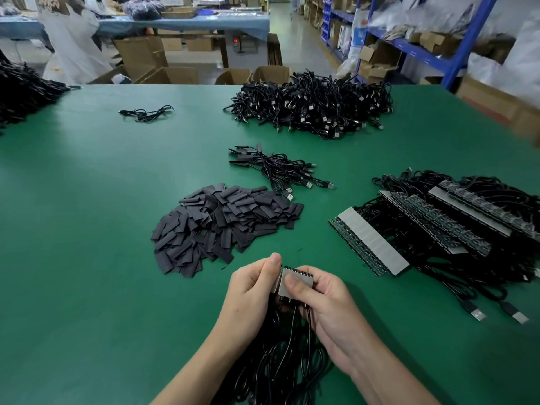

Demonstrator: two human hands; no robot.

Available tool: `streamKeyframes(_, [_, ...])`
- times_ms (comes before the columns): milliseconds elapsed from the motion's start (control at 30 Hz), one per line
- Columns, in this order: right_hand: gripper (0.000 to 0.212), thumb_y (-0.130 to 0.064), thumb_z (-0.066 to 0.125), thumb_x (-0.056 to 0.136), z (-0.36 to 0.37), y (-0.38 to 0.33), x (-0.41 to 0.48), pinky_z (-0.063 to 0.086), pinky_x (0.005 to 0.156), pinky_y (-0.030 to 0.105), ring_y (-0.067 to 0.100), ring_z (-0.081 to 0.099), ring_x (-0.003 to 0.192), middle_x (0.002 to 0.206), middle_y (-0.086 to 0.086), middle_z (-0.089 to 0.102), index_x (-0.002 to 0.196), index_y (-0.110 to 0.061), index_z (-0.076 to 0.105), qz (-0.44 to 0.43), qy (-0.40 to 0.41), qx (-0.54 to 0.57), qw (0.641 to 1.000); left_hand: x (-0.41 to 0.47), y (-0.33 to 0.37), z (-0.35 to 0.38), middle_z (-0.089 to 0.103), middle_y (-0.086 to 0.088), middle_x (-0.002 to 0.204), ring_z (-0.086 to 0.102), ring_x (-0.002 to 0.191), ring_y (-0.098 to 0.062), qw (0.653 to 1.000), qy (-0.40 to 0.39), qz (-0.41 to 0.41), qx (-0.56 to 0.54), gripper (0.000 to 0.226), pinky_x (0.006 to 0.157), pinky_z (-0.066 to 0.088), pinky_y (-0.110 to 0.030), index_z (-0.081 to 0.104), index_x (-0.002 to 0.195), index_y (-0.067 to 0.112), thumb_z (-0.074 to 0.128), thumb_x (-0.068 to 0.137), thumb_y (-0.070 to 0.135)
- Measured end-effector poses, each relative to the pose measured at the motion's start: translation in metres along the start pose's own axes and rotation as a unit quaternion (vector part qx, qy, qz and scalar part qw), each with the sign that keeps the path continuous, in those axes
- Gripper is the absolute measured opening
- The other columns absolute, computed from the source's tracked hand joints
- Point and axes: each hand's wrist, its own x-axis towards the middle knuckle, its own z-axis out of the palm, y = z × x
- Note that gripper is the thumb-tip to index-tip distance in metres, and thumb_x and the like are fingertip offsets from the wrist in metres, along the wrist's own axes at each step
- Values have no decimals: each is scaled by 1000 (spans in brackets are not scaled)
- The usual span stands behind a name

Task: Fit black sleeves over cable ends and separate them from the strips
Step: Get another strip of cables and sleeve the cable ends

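Near the front edge of the green table (pixel 87 200), the left hand (pixel 253 290) and the right hand (pixel 328 306) both pinch a short silver-backed strip (pixel 293 285), thumbs on top. Its black cables (pixel 280 361) trail toward the person. A heap of black sleeves (pixel 225 226) lies mid-table, just beyond the hands. Further strips (pixel 377 244) with cables lie by the right edge.

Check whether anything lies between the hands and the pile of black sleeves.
Nothing visible does: only bare green mat lies between the sleeve pile and the left hand and right hand, which both hold a short strip section.
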Motion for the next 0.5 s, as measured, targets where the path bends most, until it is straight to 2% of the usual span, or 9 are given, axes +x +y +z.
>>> streamKeyframes(67, [16, -30, 79, 85, -2, -2, 1, 58, 70, 31, 20, 68, 75, 82, 10, 72, 85, -15, 75, -11, 33, -35, 999, 0, -1, 1, 37, 0, 61, 33, 60, -16, 999, 38, 28, 17, 58, 56, 28, -36, 41, 64, 8, 47, 98, 54])
streamKeyframes(133, [18, -31, 78, 87, -8, -4, 2, 55, 70, 33, 17, 66, 73, 78, 4, 72, 84, -15, 71, -49, 86, -149, 984, 0, -2, 1, 33, 7, 60, 30, 58, -10, 995, 61, 57, 45, 53, 54, 27, -26, 35, 63, 14, 45, 99, 52])
streamKeyframes(200, [9, -30, 77, 89, -14, -4, 3, 54, 73, 28, 6, 67, 77, 82, -7, 73, 88, -23, 72, -104, 144, -304, 936, 0, -5, 0, 34, 9, 60, 31, 58, -6, 991, 70, 86, 81, 50, 55, 28, -20, 36, 64, 17, 43, 102, 48])
streamKeyframes(233, [10, -32, 78, 88, -16, -4, 3, 53, 78, 22, -1, 67, 85, 89, -14, 72, 94, -29, 71, -130, 169, -369, 904, 0, -6, 0, 36, 10, 60, 33, 58, -5, 986, 74, 104, 107, 47, 56, 29, -19, 38, 64, 19, 42, 103, 46])
streamKeyframes(267, [19, -33, 78, 86, -17, -4, 3, 49, 83, 16, -4, 64, 97, 99, -20, 69, 103, -34, 69, -158, 185, -425, 872, 0, -7, -1, 40, 10, 62, 38, 59, -6, 980, 80, 122, 134, 45, 58, 31, -20, 41, 65, 21, 42, 104, 44])
streamKeyframes(300, [25, -35, 77, 86, -17, -3, 2, 46, 88, 12, -5, 60, 108, 107, -24, 64, 110, -36, 67, -188, 188, -461, 847, 0, -8, -1, 44, 11, 65, 44, 61, -8, 974, 87, 136, 157, 44, 61, 33, -21, 46, 66, 22, 42, 104, 43])
streamKeyframes(367, [21, -38, 72, 90, -15, -3, 2, 43, 92, 12, -1, 56, 114, 110, -25, 56, 110, -35, 67, -245, 166, -501, 813, 1, -8, -3, 51, 10, 76, 55, 74, -13, 966, 107, 150, 179, 42, 68, 40, -24, 63, 73, 23, 43, 104, 42])
streamKeyframes(433, [15, -43, 63, 94, -11, -1, 0, 46, 92, 18, 5, 59, 111, 107, -22, 57, 101, -32, 70, -267, 117, -508, 811, 1, -8, -6, 57, 12, 90, 61, 90, -17, 961, 138, 158, 181, 40, 77, 45, -28, 76, 85, 25, 45, 104, 41])
streamKeyframes(500, [22, -42, 55, 98, -5, 3, -1, 48, 94, 24, 10, 60, 113, 107, -20, 62, 102, -28, 72, -269, 54, -492, 826, 1, -7, -8, 62, 13, 103, 61, 107, -21, 959, 147, 165, 178, 39, 88, 48, -31, 81, 96, 28, 45, 104, 40])
